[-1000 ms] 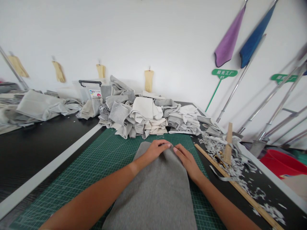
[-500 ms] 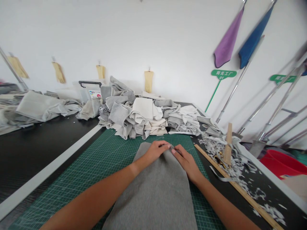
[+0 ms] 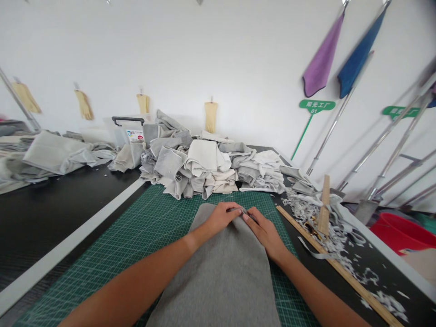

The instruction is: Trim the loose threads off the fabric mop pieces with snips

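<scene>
A long piece of grey fabric (image 3: 225, 277) lies on the green cutting mat (image 3: 129, 245) and runs out of view at the bottom. Its far edge is pinched up between my two hands. My left hand (image 3: 223, 218) grips that edge from the left, thumb and fingers together. Close beside it, my right hand (image 3: 264, 227) holds the same raised edge near the right corner. The fingertips of both hands nearly meet, and the fabric rises in a small fold between them.
Behind the mat is a heap of folded grey and white cloths (image 3: 204, 159). To the right lie a wooden ruler (image 3: 340, 268), gold-handled scissors (image 3: 311, 229), a short wooden strip (image 3: 324, 204) and fabric scraps (image 3: 340, 254). More cloths (image 3: 57, 152) lie left; a red bucket (image 3: 402, 231) stands right.
Both hands keep hold of the fabric's far edge in nearly the same place. The fingers have shifted only slightly along it.
</scene>
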`<act>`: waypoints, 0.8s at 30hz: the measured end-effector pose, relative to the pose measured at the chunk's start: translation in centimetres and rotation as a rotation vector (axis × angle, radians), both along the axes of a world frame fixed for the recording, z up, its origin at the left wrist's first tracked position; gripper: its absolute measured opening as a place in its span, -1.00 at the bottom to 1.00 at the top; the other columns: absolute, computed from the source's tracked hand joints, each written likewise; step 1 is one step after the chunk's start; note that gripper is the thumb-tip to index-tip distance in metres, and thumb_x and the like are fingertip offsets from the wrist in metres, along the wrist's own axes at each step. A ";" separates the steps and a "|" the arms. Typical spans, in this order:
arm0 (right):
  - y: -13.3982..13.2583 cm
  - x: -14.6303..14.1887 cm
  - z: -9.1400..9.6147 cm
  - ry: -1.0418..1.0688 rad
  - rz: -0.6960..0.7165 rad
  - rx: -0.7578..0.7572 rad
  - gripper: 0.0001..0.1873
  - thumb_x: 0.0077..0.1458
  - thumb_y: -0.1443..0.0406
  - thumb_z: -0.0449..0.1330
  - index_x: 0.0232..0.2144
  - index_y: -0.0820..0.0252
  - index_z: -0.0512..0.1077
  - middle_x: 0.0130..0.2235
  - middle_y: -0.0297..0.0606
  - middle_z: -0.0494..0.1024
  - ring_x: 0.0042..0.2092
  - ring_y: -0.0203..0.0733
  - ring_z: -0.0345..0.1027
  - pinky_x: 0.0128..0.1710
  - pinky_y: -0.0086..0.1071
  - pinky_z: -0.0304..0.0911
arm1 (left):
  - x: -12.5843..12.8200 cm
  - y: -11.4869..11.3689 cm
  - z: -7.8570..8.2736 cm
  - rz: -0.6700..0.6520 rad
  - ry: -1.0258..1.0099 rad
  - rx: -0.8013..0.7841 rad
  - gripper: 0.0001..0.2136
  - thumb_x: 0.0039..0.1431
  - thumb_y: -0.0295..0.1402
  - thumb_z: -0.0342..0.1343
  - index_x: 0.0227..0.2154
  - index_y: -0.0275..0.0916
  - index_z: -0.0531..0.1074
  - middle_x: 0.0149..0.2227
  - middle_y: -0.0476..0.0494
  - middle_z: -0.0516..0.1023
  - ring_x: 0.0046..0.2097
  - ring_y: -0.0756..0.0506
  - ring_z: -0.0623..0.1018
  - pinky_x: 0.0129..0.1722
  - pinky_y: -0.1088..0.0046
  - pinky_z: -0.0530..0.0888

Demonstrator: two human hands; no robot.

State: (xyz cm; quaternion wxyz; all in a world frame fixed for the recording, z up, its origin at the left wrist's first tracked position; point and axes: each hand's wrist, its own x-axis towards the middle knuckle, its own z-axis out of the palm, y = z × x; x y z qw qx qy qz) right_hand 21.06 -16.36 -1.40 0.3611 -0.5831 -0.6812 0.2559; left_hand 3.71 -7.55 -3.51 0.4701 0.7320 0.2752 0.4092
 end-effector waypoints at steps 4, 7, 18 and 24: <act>0.0 0.0 0.0 0.007 -0.008 0.002 -0.66 0.32 -0.02 -0.05 -0.27 0.05 0.31 -0.39 -0.44 0.43 -0.32 -0.20 0.36 -0.33 -0.42 0.14 | -0.1 0.0 0.0 -0.023 0.001 -0.004 -0.77 0.18 -0.33 0.11 -0.20 -0.30 0.60 -0.18 -0.17 0.65 -0.11 -0.14 0.57 -0.03 0.39 0.44; -0.1 0.0 0.0 0.008 -0.022 0.006 -0.66 0.32 -0.02 -0.05 -0.28 0.06 0.31 -0.39 -0.43 0.44 -0.33 -0.20 0.36 -0.34 -0.42 0.13 | -0.2 0.1 0.0 -0.048 0.004 -0.005 -0.76 0.19 -0.33 0.11 -0.18 -0.29 0.59 -0.15 -0.18 0.64 -0.08 -0.14 0.57 0.00 0.38 0.43; 0.2 0.1 -0.3 -0.042 -0.027 -0.003 -0.66 0.32 -0.03 -0.07 -0.27 0.04 0.30 -0.37 -0.42 0.47 -0.32 -0.18 0.39 -0.34 -0.42 0.13 | 0.0 0.0 -0.2 0.002 0.000 -0.008 -0.76 0.19 -0.31 0.12 -0.19 -0.30 0.61 -0.15 -0.19 0.65 -0.08 -0.15 0.58 0.00 0.36 0.44; 0.3 0.2 -0.4 -0.083 -0.033 -0.003 -0.66 0.33 -0.03 -0.07 -0.25 0.03 0.30 -0.37 -0.41 0.48 -0.34 -0.17 0.39 -0.35 -0.42 0.12 | 0.1 0.0 -0.4 0.026 -0.006 -0.005 -0.77 0.19 -0.29 0.13 -0.21 -0.28 0.61 -0.16 -0.17 0.66 -0.09 -0.15 0.59 -0.01 0.37 0.46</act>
